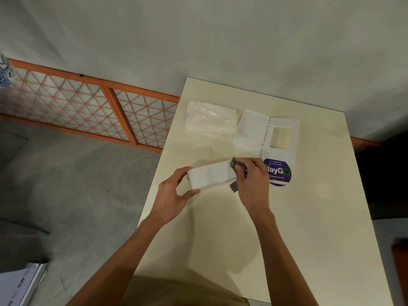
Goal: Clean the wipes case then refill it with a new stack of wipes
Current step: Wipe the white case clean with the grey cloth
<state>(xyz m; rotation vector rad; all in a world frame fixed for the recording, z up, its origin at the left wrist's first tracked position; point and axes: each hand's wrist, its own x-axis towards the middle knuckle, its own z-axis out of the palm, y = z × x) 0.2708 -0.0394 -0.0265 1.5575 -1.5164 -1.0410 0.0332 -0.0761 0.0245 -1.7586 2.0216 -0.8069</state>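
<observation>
The white wipes case body (pixel 210 175) is held just above the cream table (pixel 309 217), lying lengthwise. My left hand (pixel 174 195) grips its left end between thumb and fingers. My right hand (pixel 251 180) presses a crumpled grey cloth (pixel 237 167) against the case's right end. The case's white lid (pixel 266 134), with its flap swung open and a rectangular opening showing, lies flat farther back on the table. A new stack of wipes in clear plastic wrap (pixel 210 118) rests to the left of the lid.
A round purple sticker (pixel 279 172) is on the table just right of my right hand. The table's left edge runs beside a grey floor. An orange lattice panel (pixel 88 102) lines the wall at the left.
</observation>
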